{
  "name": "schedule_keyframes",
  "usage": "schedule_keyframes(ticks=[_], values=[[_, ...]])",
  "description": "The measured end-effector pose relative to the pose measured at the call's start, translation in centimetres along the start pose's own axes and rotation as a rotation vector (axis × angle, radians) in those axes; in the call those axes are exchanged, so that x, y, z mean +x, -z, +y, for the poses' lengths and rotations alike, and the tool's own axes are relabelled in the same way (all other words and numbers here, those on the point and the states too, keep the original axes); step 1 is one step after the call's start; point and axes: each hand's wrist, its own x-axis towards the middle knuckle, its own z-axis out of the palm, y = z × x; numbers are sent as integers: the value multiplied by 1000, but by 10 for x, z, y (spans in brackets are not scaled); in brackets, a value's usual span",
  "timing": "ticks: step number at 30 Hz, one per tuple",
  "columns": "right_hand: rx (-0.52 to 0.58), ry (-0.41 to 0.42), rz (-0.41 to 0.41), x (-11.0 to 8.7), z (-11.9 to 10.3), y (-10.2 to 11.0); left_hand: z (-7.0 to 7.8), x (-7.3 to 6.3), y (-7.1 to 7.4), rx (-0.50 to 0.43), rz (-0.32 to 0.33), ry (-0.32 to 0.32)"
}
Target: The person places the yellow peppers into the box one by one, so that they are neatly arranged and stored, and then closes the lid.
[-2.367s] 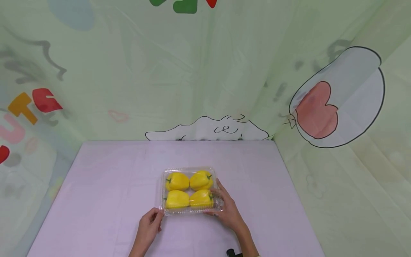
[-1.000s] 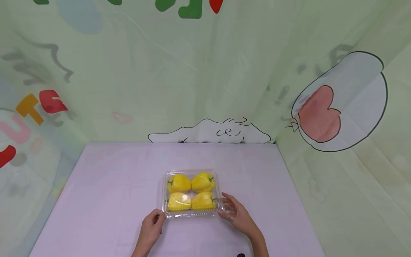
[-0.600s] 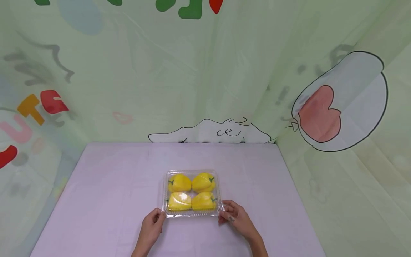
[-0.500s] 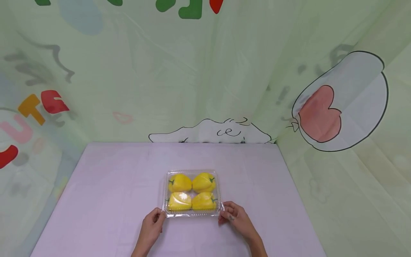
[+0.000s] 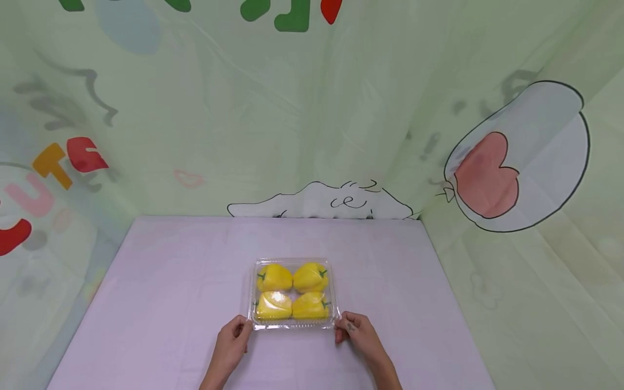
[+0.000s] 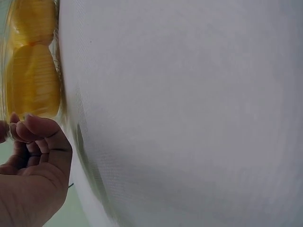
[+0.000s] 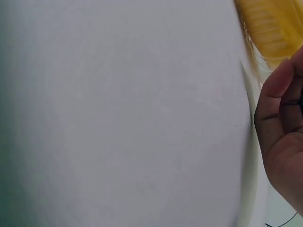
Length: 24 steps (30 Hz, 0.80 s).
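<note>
A clear plastic clamshell box (image 5: 292, 326) lies on the table in the head view, with several yellow bell peppers (image 5: 311, 277) in two rows inside. My left hand (image 5: 229, 344) pinches its near left corner between thumb and fingers. At the near right corner, my right hand (image 5: 362, 337) pinches the rim likewise. The left wrist view shows the left hand (image 6: 40, 161) at the box's edge, beside blurred yellow peppers (image 6: 34, 80). In the right wrist view the right hand (image 7: 284, 123) is partly cut off by the frame, below a yellow pepper (image 7: 272, 28).
A pale lilac cloth covers the table (image 5: 170, 281). Light green printed curtains (image 5: 302, 108) hang behind it and along both sides. A balloon drawing with a heart (image 5: 487, 179) is on the right curtain.
My right hand has come off the box's right side, moved toward its near right corner and taken hold there. The left hand keeps its grip. A black object has left the head view.
</note>
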Motion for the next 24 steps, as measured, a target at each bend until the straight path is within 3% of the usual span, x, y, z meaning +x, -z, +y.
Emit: schedule_keyframes(ticks=[15,24], values=[[48,8,51,0,2,-4,1,-1,-1,22,-13,9],[15,31,44,0,2,-2,-1,0,0,23,-19,-2]])
